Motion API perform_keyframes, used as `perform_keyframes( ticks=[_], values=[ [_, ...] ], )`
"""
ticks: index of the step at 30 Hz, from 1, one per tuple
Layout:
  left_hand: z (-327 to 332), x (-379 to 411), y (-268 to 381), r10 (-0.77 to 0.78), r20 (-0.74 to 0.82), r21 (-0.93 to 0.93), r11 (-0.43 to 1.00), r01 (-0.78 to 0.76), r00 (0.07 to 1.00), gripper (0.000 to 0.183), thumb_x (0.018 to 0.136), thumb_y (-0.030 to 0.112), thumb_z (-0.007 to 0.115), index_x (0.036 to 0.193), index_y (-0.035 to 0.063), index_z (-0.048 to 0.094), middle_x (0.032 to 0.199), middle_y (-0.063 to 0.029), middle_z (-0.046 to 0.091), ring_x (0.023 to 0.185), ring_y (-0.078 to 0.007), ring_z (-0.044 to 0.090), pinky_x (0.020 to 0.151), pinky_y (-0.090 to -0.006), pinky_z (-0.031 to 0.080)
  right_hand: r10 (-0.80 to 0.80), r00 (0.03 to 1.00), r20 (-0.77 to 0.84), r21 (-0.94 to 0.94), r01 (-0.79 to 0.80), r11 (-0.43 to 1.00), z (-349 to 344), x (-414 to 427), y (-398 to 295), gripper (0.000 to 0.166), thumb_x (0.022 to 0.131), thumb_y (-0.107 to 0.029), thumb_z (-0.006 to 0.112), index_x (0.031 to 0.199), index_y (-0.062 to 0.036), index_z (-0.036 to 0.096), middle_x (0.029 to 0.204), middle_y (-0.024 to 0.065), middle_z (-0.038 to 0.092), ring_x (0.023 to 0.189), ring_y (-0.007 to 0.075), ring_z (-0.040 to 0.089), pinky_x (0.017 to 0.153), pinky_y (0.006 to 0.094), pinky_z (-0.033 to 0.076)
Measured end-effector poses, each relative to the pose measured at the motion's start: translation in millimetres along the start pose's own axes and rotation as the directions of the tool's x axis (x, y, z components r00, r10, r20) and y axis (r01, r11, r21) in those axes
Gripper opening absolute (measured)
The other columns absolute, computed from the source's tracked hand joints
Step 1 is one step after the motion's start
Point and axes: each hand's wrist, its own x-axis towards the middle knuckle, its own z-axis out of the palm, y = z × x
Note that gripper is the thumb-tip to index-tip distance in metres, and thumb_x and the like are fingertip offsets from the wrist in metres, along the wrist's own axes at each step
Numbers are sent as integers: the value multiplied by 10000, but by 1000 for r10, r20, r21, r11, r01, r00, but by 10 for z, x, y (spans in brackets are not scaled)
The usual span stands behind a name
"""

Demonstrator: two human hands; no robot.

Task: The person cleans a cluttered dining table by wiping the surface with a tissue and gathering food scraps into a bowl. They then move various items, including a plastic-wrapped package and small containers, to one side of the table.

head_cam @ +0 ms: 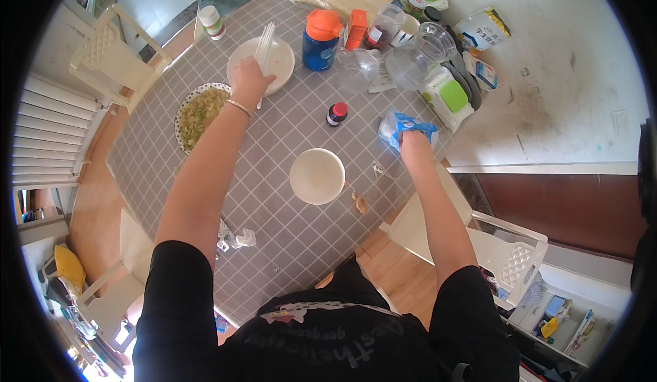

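My left hand [250,80] is over a white bowl [283,59], closed around a bundle of pale chopsticks [265,48] that lies across it. The thumb points right; the other fingers are partly hidden. On the right, my right hand [414,143] grips a blue and clear plastic packet [395,123], its fingertips hidden by the plastic. Between my arms stands a deep white bowl [317,176]. A small dark bottle with a red cap [337,114] is beyond it. A spotted dish of chopped, cooked vegetables [201,112] sits left, partly behind my left forearm.
A blue bottle with an orange lid [320,40], clear plastic jars [418,56] and a green-lidded wipes pack [451,97] crowd the wall side. A white pill bottle [212,21] stands far left. Crumpled wrapping [237,237] and a brown scrap [360,202] lie nearer me.
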Motion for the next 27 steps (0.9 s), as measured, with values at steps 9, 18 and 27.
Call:
perform_keyframes(
  ticks=[9, 18, 27],
  values=[
    [-469, -520, 330, 252, -503, 10, 958, -286, 827, 486, 770, 244, 746, 1153, 12, 559, 1136, -183, 524, 1119, -388, 472, 950, -442, 432, -49, 989, 137, -155, 71, 985, -122, 92, 7, 121, 718, -123, 704, 772, -22, 666, 859, 191, 669, 797, 341, 660, 705, 434, 531],
    [-446, -1825, 1750, 698, -213, -430, 562, -707, 684, 624, 673, 47, 778, 1245, 117, 539, 1189, -143, 516, 1146, -361, 500, 954, -436, 462, -275, 933, -233, 151, 314, 937, -1017, -217, -133, 185, 683, -79, 697, 792, -44, 551, 808, 138, 593, 789, 345, 596, 682, 443, 493],
    [127, -1887, 2268, 451, -3, -708, 630, -321, 893, 655, 600, 87, 841, 1180, 85, 536, 1130, -157, 528, 1074, -367, 543, 909, -415, 477, -120, 909, -400, 795, 409, 448, -1700, -197, -51, 158, 794, 50, 621, 839, -56, 512, 831, 65, 617, 784, 164, 611, 741, 285, 502]
  ],
)
